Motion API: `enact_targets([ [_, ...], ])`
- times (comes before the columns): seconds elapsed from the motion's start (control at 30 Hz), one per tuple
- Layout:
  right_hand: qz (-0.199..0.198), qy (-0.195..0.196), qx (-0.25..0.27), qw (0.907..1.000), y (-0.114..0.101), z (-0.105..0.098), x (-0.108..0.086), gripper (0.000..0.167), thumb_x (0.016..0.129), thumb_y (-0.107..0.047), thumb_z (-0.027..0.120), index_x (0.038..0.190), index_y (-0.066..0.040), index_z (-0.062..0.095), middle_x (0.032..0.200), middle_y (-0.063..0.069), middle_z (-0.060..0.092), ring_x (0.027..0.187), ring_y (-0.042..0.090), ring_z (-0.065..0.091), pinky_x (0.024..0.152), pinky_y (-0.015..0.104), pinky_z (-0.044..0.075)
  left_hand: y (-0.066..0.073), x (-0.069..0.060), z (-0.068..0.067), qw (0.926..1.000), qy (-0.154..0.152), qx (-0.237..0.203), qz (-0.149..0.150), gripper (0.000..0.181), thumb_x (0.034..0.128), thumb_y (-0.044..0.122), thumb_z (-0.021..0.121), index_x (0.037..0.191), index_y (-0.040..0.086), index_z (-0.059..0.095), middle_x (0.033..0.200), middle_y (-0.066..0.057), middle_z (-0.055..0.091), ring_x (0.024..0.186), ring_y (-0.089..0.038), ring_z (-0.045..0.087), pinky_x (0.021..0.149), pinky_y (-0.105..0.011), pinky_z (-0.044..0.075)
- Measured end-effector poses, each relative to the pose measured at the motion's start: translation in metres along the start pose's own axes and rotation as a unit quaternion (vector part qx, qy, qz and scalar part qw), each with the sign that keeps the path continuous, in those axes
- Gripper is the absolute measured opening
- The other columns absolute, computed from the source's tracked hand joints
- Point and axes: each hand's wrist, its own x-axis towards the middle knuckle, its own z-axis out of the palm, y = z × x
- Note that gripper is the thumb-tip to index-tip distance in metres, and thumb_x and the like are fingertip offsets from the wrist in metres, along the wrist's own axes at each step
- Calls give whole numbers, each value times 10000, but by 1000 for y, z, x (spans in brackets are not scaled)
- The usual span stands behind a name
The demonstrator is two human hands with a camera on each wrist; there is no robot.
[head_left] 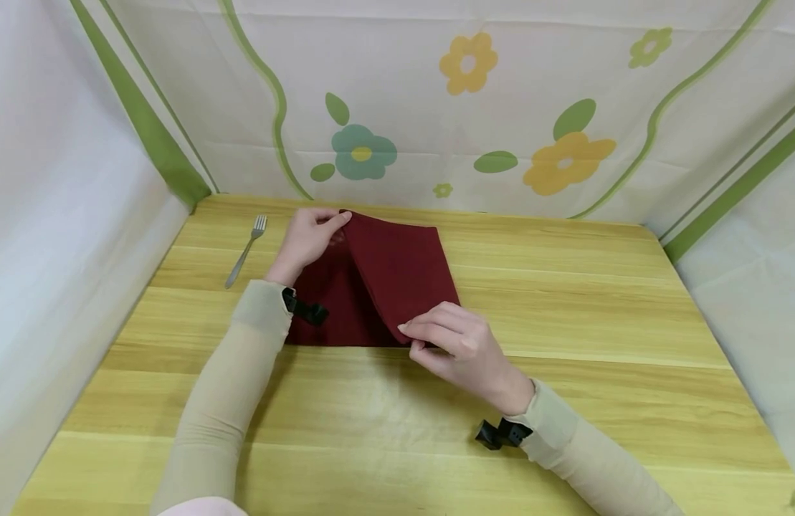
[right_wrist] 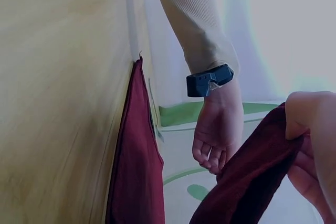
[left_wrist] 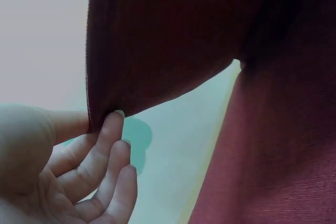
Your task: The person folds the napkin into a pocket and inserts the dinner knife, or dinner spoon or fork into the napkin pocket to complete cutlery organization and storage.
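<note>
A dark red cloth napkin (head_left: 403,269) is partly folded over on the table, its raised flap slanting from upper left to lower right. Beneath it the lower layer (head_left: 329,308) lies flat on the wood. My left hand (head_left: 308,236) pinches the flap's far left corner between thumb and fingers. At the near end of the same edge, my right hand (head_left: 458,351) pinches the other corner. The left wrist view shows the left hand (left_wrist: 89,171) with its other fingers loosely bent below the cloth. In the right wrist view, thumb and fingers of the right hand (right_wrist: 315,140) grip the edge.
A metal fork (head_left: 246,251) lies left of the napkin, tines pointing away. The wooden table (head_left: 597,301) meets a flowered curtain (head_left: 429,129) at the back, with white cloth hanging at both sides. A black wrist camera (head_left: 503,433) sits on the right cuff.
</note>
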Motion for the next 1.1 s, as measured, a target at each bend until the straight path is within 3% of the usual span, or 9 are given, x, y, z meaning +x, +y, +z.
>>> enact_targets([
  [0.2, -269, 25, -56, 9996, -5, 3, 8, 216, 870, 25, 589, 950, -41, 779, 894, 52, 689, 717, 161, 631, 611, 234, 517, 6, 3, -7, 9998, -2, -79, 191, 361, 1033, 317, 630, 1103, -18, 745, 908, -94, 710, 883, -290, 684, 863, -450, 550],
  [0.37, -350, 59, 2, 9994, -10, 12, 22, 220, 861, 29, 597, 960, -37, 782, 869, 57, 657, 708, 155, 593, 610, 218, 490, 19, 4, -17, 9990, -86, -245, 352, 349, 1045, 268, 610, 1136, -54, 709, 823, -58, 690, 700, -206, 702, 704, -333, 590],
  [0.5, -224, -42, 140, 9996, -12, 24, 32, 206, 879, 11, 616, 987, -37, 785, 881, 51, 654, 732, 151, 592, 638, 212, 494, 27, 6, -29, 9992, -200, -12, 350, 375, 1063, 310, 569, 1201, -24, 666, 740, -63, 671, 617, -238, 697, 596, -294, 581],
  [0.57, -91, -223, 199, 9995, -13, 32, 36, 197, 869, 8, 655, 1007, -38, 787, 901, 48, 650, 760, 150, 597, 673, 210, 503, 27, 8, -35, 9988, -259, 199, 367, 395, 1068, 334, 550, 1236, -8, 653, 741, -69, 673, 659, -295, 701, 598, -294, 579],
  [0.77, 364, -847, 170, 9956, -13, 60, 43, 186, 890, -50, 732, 1064, -66, 797, 965, 27, 646, 838, 113, 590, 774, 164, 483, 20, 13, -51, 9981, -302, 484, 252, 398, 1073, 338, 536, 1246, -1, 653, 786, -41, 682, 672, -257, 677, 599, -294, 579],
  [0.9, 735, -1206, 222, 9897, -9, 83, 43, 191, 926, -98, 737, 1107, -89, 795, 986, -6, 647, 815, 54, 569, 758, 119, 449, 10, 18, -59, 9982, -348, 486, 38, 420, 1065, 365, 548, 1248, 4, 658, 798, -37, 679, 686, -188, 660, 666, -336, 596],
  [1.1, 1544, -2085, 166, 9656, 0, 119, 36, 185, 973, -155, 705, 1130, -122, 796, 978, -47, 648, 784, 10, 578, 733, 105, 450, -25, 27, -62, 9967, -514, 294, -557, 426, 1081, 341, 517, 1323, 6, 622, 910, -57, 668, 727, -152, 667, 726, -344, 590],
])
